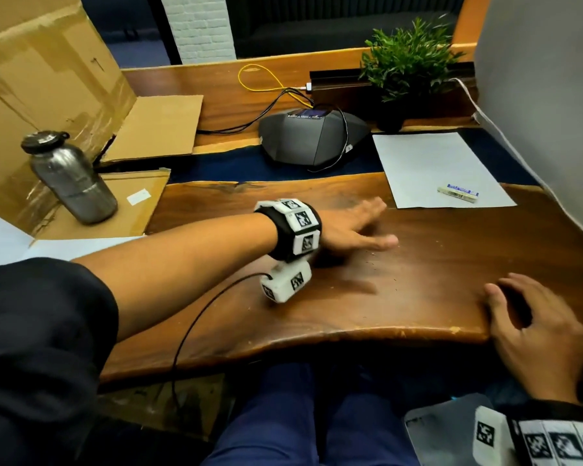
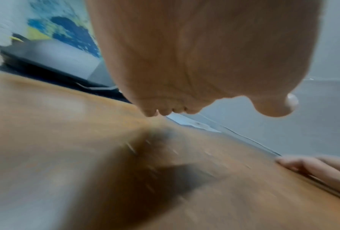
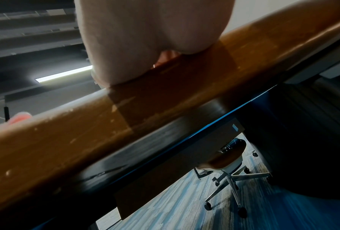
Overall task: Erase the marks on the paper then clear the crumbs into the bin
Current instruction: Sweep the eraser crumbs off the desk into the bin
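My left hand (image 1: 362, 227) lies flat and blurred on the wooden table (image 1: 435, 274), fingers straight, holding nothing. Small pale crumbs (image 1: 372, 254) are scattered on the wood just by its thumb; in the left wrist view the crumbs (image 2: 151, 149) show as streaks below the palm (image 2: 185, 62). My right hand (image 1: 529, 317) is cupped at the table's front edge, fingers loosely curled on top, empty. A white paper (image 1: 441, 169) lies at the back right with an eraser (image 1: 458, 192) in a blue-and-white sleeve on it. I see no marks on the paper.
A grey conference phone (image 1: 312, 137) with cables and a potted plant (image 1: 408, 58) stand behind. A steel bottle (image 1: 69, 178) and cardboard (image 1: 48, 79) are at the left. A large pale grey surface (image 1: 546, 95) rises on the right. An office chair (image 3: 224, 165) stands below the table.
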A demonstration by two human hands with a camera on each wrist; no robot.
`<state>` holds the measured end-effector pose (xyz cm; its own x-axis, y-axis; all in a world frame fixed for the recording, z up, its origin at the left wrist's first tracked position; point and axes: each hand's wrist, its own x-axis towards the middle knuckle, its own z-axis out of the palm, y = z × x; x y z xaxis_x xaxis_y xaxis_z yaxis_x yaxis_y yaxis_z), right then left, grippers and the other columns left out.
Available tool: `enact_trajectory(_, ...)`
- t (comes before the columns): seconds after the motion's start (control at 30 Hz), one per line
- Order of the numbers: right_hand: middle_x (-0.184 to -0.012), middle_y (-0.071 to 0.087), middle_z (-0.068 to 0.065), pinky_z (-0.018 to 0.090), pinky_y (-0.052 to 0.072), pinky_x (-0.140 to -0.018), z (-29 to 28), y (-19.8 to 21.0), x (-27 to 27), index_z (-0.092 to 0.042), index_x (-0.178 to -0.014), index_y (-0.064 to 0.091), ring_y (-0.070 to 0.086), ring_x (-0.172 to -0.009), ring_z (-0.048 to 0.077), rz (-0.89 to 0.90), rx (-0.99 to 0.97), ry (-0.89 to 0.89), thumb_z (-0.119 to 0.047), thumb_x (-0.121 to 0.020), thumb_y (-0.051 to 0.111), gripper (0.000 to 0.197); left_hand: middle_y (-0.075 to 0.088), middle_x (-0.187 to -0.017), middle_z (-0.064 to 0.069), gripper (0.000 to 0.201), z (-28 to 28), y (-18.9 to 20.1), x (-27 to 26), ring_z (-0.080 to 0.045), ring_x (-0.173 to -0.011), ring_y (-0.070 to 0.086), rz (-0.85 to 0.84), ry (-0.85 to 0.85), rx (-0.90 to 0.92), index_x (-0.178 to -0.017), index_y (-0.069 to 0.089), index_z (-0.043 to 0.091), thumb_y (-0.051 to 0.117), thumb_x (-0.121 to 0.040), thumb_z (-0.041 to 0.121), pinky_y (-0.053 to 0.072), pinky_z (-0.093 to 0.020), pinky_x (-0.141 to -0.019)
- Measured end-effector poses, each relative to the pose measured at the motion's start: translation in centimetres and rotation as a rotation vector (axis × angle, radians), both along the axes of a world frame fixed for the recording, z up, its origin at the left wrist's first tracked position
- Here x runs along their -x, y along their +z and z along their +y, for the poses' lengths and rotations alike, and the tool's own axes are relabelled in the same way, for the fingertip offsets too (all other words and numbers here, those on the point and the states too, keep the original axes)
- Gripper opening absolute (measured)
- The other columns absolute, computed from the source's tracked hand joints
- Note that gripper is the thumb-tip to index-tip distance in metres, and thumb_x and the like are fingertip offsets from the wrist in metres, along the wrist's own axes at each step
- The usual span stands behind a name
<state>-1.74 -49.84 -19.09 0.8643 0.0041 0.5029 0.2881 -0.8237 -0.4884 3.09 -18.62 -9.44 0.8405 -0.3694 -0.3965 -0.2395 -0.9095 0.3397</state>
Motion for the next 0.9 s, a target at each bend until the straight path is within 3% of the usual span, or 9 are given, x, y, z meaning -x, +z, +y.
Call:
enact_trajectory(0.1, -0.121, 0.069, 0.011, 0.044, 0.049, -0.09, 0.2, -0.1, 0.0, -0.01, -0.112, 0.071, 0.061, -0.112, 0.032, 0.005, -0.006, -0.025, -0.048, -0.093, 0.049, 0.047, -0.011, -0.164, -0.007, 0.097, 4.2, 0.5, -1.9, -0.023, -0.151, -0.004, -0.101, 0.223, -0.063, -0.157, -0.004, 0.014, 0.031, -0.09, 0.075, 0.003, -0.045, -0.122)
enact_trajectory(0.2, -0.121, 0.069, 0.012, 0.043, 0.048, -0.09, 0.4, -0.1, 0.0, -0.008, -0.112, 0.07, 0.061, -0.112, 0.033, 0.003, -0.012, -0.032, -0.047, -0.094, 0.047, 0.049, -0.012, -0.164, -0.01, 0.106, 7.4, -0.8, -3.0, -0.026, -0.151, -0.006, -0.026, 0.36, -0.26, -0.157, -0.005, 0.011, 0.03, -0.085, 0.081, 0.0, -0.045, -0.122)
enact_trajectory(0.27, -0.12, 0.069, 0.013, 0.042, 0.048, -0.089, 0.5, 0.0, 0.1, -0.008, -0.111, 0.07, 0.061, -0.111, 0.033, -0.002, -0.017, -0.026, -0.047, -0.094, 0.046, 0.049, -0.015, -0.163, -0.01, 0.112, 7.1, -1.7, -2.9, -0.027, -0.151, -0.008, -0.023, 0.314, -0.337, -0.156, -0.008, 0.009, 0.033, -0.082, 0.083, -0.002, -0.043, -0.122)
enact_trajectory(0.4, -0.12, 0.069, 0.012, 0.041, 0.048, -0.089, 0.5, 0.1, 0.1, -0.009, -0.111, 0.07, 0.062, -0.111, 0.032, 0.005, -0.013, -0.038, -0.047, -0.094, 0.045, 0.049, -0.026, -0.16, -0.008, 0.121, 2.3, -2.4, -1.6, -0.025, -0.149, -0.018, -0.04, 0.077, -0.275, -0.154, -0.016, 0.011, 0.03, -0.073, 0.089, -0.008, -0.043, -0.12)
enact_trajectory(0.57, -0.121, 0.069, 0.011, 0.042, 0.049, -0.089, 0.4, -0.1, 0.1, -0.009, -0.112, 0.07, 0.062, -0.111, 0.031, -0.003, -0.011, -0.026, -0.047, -0.095, 0.046, 0.048, -0.022, -0.162, -0.001, 0.097, -3.0, -2.3, 0.3, -0.014, -0.148, -0.018, 0.042, -0.143, -0.105, -0.155, -0.014, 0.017, 0.034, -0.091, 0.073, -0.009, -0.04, -0.122)
enact_trajectory(0.7, -0.12, 0.069, 0.01, 0.042, 0.05, -0.087, 0.2, -0.4, -0.1, -0.01, -0.111, 0.071, 0.063, -0.11, 0.03, -0.011, -0.007, -0.021, -0.047, -0.095, 0.046, 0.047, -0.022, -0.161, 0.0, 0.092, -0.2, 0.2, -0.8, -0.015, -0.148, -0.015, -0.017, 0.028, -0.079, -0.155, -0.016, 0.021, 0.027, -0.092, 0.072, -0.009, -0.039, -0.117)
enact_trajectory(0.8, -0.12, 0.069, 0.008, 0.042, 0.05, -0.087, 0.2, -0.6, -0.2, -0.011, -0.11, 0.071, 0.063, -0.11, 0.028, -0.013, -0.001, -0.032, -0.048, -0.096, 0.045, 0.047, -0.019, -0.162, -0.006, 0.111, 3.6, -0.4, -2.4, -0.023, -0.15, -0.012, -0.036, 0.189, -0.223, -0.156, -0.012, 0.015, 0.018, -0.076, 0.087, -0.003, -0.047, -0.121)
enact_trajectory(0.9, -0.119, 0.07, 0.008, 0.042, 0.051, -0.087, 0.3, -0.7, -0.3, -0.011, -0.109, 0.072, 0.063, -0.11, 0.028, -0.018, -0.011, -0.04, -0.046, -0.096, 0.047, 0.045, -0.022, -0.161, -0.009, 0.123, 3.8, -2.0, -2.4, -0.027, -0.15, -0.015, 0.002, 0.225, -0.37, -0.155, -0.014, 0.011, 0.02, -0.068, 0.092, -0.002, -0.05, -0.121)
